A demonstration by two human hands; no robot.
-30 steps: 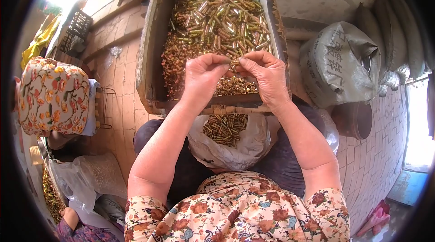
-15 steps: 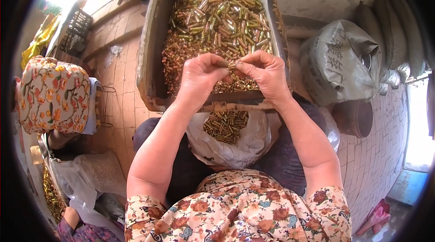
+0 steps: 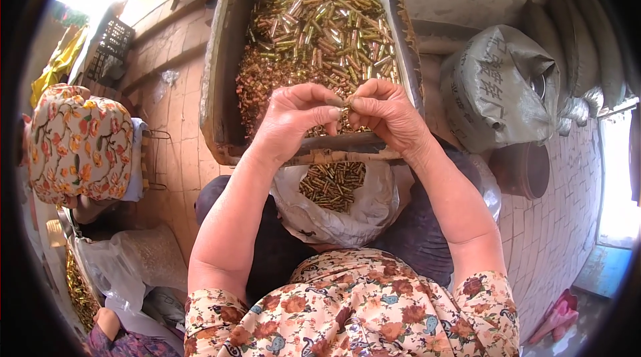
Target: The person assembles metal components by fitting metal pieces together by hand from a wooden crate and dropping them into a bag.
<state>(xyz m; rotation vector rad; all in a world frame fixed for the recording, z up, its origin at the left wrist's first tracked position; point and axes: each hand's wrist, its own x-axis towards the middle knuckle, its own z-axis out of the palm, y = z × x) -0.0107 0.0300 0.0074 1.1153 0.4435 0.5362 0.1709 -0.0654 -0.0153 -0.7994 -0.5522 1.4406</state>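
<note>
Over the near end of a wooden trough [image 3: 211, 96], my left hand [image 3: 298, 111] and my right hand [image 3: 384, 113] meet fingertip to fingertip, both pinched closed. Between them is a small brass-coloured metal piece, mostly hidden by the fingers. The trough holds a heap of shiny yellowish metal sleeves [image 3: 327, 30] in its far part and smaller coppery pieces [image 3: 257, 86] along the left and near side. Below my wrists, between my knees, an open white sack [image 3: 300, 217] holds many assembled-looking metal cylinders [image 3: 332, 187].
A grey woven sack [image 3: 497, 90] stands at the right beside a brown bucket [image 3: 524, 170], with stacked full sacks [image 3: 581, 43] behind. At the left sit a person in a floral top [image 3: 80, 143] and a black crate [image 3: 113, 40]. Another person's hand [image 3: 107, 322] shows lower left.
My fingertips have come closer together, the left thumb now stretched toward the right fingers. Both hands stay over the trough's near end.
</note>
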